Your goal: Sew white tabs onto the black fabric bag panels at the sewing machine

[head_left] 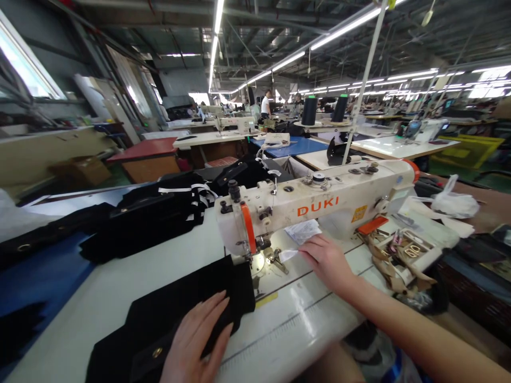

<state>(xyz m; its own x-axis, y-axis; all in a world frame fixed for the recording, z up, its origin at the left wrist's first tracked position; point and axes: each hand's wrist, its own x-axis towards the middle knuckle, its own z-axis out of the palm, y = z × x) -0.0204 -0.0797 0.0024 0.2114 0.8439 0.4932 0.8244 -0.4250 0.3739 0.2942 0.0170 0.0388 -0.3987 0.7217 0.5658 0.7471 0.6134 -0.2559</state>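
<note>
A black fabric piece with a gold-coloured eyelet lies flat on the white sewing machine table, left of the needle. My left hand rests on it with the fingers stretched out. The white sewing machine, lettered DUKI, stands in front of me. Under its arm, my right hand pinches a small white label between thumb and fingers, just right of the presser foot area. Behind those fingers lies a stack of printed white labels. My right thumb is partly hidden.
More black fabric pieces with white strips are piled behind left. A tray of tan straps and metal buckles sits at right, near a white plastic bag. A thread stand pole rises behind the machine. A person stands far back.
</note>
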